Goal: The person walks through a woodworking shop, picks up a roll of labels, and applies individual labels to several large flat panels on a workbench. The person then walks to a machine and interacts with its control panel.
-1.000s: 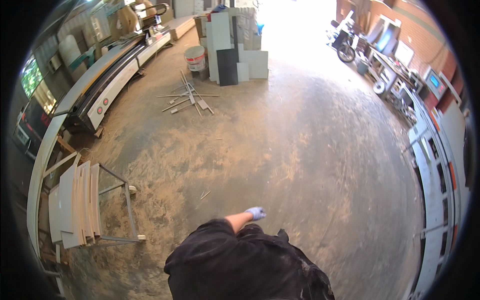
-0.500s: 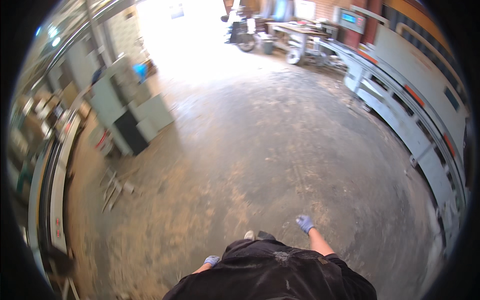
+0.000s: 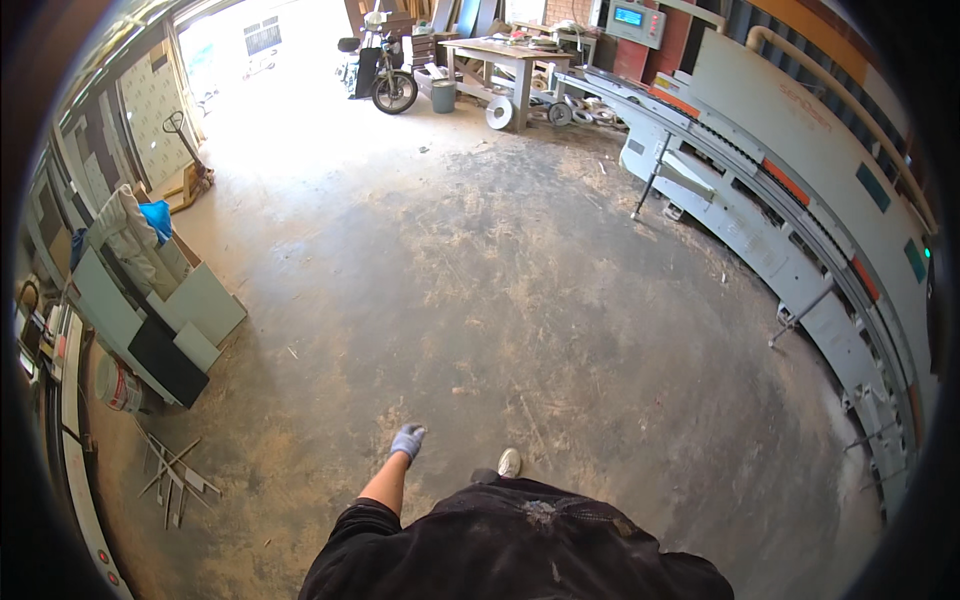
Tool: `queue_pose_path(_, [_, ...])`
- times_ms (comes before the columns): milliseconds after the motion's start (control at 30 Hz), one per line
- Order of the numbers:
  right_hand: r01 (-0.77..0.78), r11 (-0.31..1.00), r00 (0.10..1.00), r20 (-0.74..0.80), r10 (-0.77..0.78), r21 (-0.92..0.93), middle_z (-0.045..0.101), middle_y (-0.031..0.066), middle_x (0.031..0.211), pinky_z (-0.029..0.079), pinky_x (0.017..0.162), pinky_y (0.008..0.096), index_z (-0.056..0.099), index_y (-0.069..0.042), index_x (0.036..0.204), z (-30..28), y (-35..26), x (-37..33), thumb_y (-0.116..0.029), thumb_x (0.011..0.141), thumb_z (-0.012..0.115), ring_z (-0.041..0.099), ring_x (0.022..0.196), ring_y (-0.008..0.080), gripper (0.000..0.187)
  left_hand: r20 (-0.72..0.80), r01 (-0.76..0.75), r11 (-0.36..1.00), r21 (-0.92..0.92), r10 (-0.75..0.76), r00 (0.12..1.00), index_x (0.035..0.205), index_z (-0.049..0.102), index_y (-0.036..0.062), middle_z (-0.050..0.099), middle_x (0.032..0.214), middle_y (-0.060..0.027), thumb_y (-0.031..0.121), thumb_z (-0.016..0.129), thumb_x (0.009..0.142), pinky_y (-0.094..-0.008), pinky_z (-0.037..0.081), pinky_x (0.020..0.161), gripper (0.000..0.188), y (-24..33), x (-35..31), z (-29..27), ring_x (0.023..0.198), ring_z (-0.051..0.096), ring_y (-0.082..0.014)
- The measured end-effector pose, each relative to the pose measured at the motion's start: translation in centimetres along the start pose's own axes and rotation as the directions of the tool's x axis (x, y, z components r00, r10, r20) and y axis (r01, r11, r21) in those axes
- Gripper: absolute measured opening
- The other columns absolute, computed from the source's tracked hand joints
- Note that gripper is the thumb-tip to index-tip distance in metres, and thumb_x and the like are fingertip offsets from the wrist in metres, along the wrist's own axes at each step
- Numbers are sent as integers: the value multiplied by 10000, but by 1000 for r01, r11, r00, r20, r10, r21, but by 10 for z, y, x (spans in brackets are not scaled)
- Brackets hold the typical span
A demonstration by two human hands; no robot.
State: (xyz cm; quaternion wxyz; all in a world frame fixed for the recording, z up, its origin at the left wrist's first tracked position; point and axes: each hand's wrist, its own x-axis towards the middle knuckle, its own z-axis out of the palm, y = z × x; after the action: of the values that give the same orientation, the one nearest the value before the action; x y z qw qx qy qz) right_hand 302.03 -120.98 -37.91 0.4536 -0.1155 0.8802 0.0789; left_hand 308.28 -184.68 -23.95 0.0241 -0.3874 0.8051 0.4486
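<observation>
1. The left hand [image 3: 407, 439], in a pale glove, hangs out ahead of the body over the dusty floor [image 3: 520, 300]. Its fingers look loosely curled and it holds nothing; it swings free, as an arm does in walking.
2. The right hand is out of view, so I cannot tell its grip.
3. A shoe [image 3: 509, 462] shows just ahead of the dark top, toe forward on the floor, near the left hand.
4. Boards [image 3: 190, 310] lean stacked at the left, well apart from the hand, with a bucket [image 3: 118, 386] and loose strips [image 3: 175, 472] beside them, kept off the walkway.
5. The long machine [image 3: 790, 220] runs along the right wall; a motorbike [image 3: 385, 80] and a desk [image 3: 510, 55] stand at the far end.
6. Half a second earlier the gloved right hand showed at the right and the left hand sat low by the hip; now the left is forward and the right is gone. The view has also turned: the boards sit lower left, and the motorbike is plainer.
</observation>
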Motion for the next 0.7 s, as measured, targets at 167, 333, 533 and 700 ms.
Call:
queue_pose_path(167, [127, 979, 969, -230, -89, 159, 611, 178, 1040, 458, 834, 416, 653, -69, 964, -260, -70, 103, -327, 823, 463, 584, 978, 335, 350, 351, 150, 983, 105, -178, 919, 1145, 583, 45, 602, 1124, -162, 433, 600, 791, -359, 427, 913, 525, 35, 39, 40, 1077, 555, -308])
queue_pose_path(333, [372, 752, 877, -471, -93, 544, 643, 142, 1010, 471, 812, 364, 640, -74, 1012, -496, -190, 197, -324, 806, 576, 617, 921, 283, 330, 6, 433, 896, -97, -434, 901, 1049, 625, 22, 643, 1031, -159, 319, 597, 817, -337, 468, 809, 378, 40, 97, 36, 933, 618, -238])
queue_pose_path(533, [467, 691, 833, -537, -134, 552, 665, 116, 944, 482, 771, 329, 632, -89, 1046, -643, -305, 282, -318, 816, 594, 630, 846, 223, 327, 261, 391, 916, 93, -401, 878, 1080, 618, 38, 620, 1078, -169, 400, 572, 805, -355, 443, 869, 457, 63, 252, -26, 1025, 584, -273])
queue_pose_path(700, [298, 699, 948, -289, -136, 650, 654, 151, 926, 480, 729, 363, 648, -55, 970, -672, -288, 305, -303, 812, 535, 624, 825, 232, 315, 220, 270, 945, 184, -307, 926, 1093, 615, 44, 610, 1104, -166, 420, 559, 799, -365, 432, 895, 481, 167, 470, -84, 1063, 565, -290])
